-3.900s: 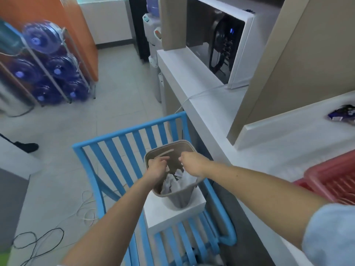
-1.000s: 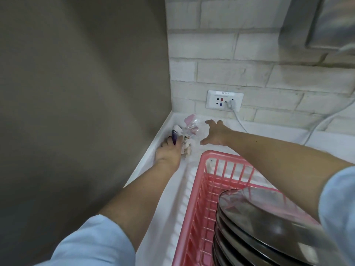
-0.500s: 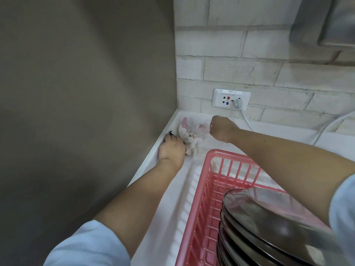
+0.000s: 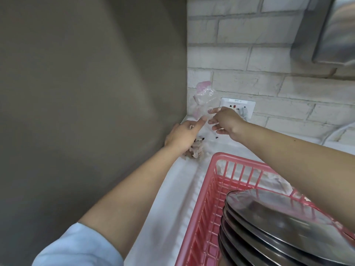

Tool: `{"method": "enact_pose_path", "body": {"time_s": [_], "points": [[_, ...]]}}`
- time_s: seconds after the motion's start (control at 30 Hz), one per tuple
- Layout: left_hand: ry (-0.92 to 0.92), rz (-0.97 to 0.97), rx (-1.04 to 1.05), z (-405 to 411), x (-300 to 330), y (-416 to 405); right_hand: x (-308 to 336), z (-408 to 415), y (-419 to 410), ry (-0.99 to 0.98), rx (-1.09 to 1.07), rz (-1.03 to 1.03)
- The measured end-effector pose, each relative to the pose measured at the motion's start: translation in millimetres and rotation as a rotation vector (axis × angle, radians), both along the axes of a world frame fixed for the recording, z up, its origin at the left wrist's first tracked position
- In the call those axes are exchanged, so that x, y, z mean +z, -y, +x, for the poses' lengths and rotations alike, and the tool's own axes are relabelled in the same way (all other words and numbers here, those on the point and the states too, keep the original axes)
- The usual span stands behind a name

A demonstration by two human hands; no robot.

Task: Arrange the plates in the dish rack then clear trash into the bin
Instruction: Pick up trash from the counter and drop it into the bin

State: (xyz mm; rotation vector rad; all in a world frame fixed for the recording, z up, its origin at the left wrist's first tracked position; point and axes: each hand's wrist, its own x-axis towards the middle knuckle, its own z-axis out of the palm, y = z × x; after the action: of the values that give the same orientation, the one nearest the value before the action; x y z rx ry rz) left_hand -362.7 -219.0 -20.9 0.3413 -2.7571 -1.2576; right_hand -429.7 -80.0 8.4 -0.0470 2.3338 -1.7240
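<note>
crumpled clear plastic wrapper with pink patches [image 4: 204, 98] | pinched aloft by right hand [image 4: 224, 121] | left hand [image 4: 182, 136] grips wadded pale trash [image 4: 194, 151]

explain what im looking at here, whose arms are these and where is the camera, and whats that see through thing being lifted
There is no machine here: the arms belong to a person wearing a camera on the head, so the single picture looks forward and down over their own hands. The right hand pinches a clear plastic wrapper with pink patches and holds it up in front of the brick wall, near the wall socket. The left hand reaches toward it, with crumpled trash under it on the white counter; whether it grips that trash is hidden. Small dark scraps lie in the corner. At the lower right a pink dish rack holds stacked metal plates.
</note>
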Motion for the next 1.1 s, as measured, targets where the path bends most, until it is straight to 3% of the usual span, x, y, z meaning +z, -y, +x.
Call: {"method": "enact_pose_path", "body": {"time_s": [0.2,0.37,0.43,0.5,0.57,0.6,0.73,0.87,1.1], "points": [[-0.007,0.279,-0.047,24,16,1,5,28,7,-0.026,0.139,0.043],[-0.052,0.334,0.023,45,13,9,9,50,10,-0.115,0.185,0.114],[-0.038,0.287,0.073,52,13,13,7,62,12,-0.408,0.095,0.257],[0.005,0.229,0.073,62,18,13,11,79,10,-0.929,0.069,0.383],[0.031,0.185,0.057,68,21,15,19,89,5,-1.295,0.224,0.523],[0.026,0.176,0.063,73,22,16,21,93,5,-1.356,0.334,0.585],[-0.038,0.274,0.086,100,29,21,21,100,13,-1.142,0.592,0.752],[-0.103,0.461,0.121,134,24,33,26,115,21,-0.706,0.716,0.546],[-0.167,0.424,0.086,211,16,37,23,162,43,-0.39,0.904,0.488]]}}
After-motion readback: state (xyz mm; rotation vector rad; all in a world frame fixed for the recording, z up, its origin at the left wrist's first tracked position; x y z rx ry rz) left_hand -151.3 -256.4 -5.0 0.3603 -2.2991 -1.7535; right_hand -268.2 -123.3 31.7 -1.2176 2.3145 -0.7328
